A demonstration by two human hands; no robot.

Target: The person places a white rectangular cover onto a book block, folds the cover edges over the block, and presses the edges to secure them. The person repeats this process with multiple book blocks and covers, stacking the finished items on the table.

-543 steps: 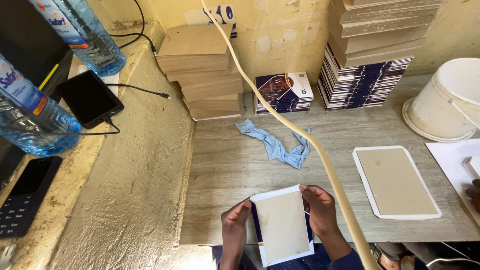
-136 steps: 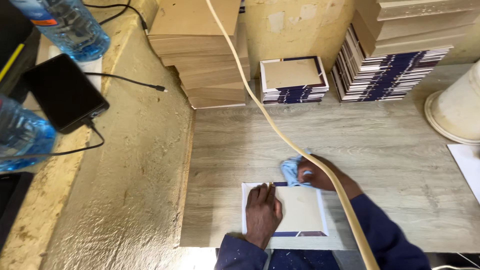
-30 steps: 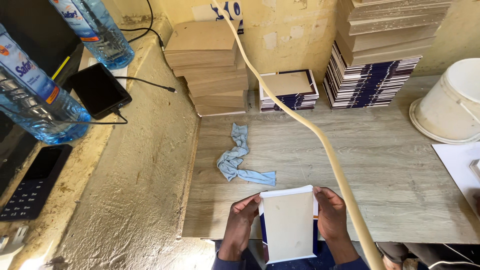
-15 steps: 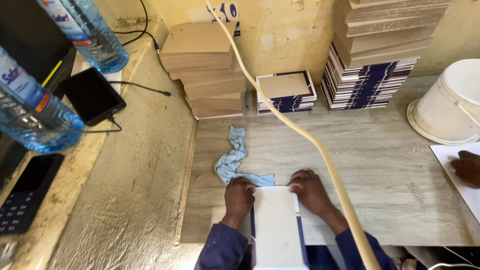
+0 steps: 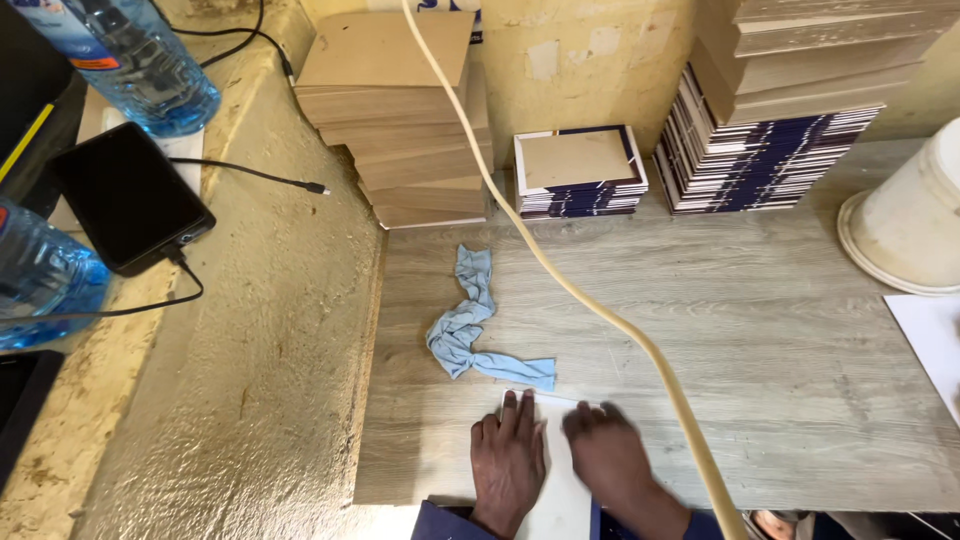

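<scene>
Hands: left hand (image 5: pixel 508 458) and right hand (image 5: pixel 612 462) are laid palm-down, side by side, on the white sheet (image 5: pixel 556 480).
Fingers: the left ones are extended flat and close together; the right ones are blurred, so spread cannot be told.
Sheet: it is seen at the table's (image 5: pixel 760 330) near edge, mostly covered by both hands.
Cloth: a blue cloth (image 5: pixel 470 325) is lying just beyond the fingertips.
Hose: a cream hose (image 5: pixel 560 280) is crossing the table to the right hand's side.
</scene>
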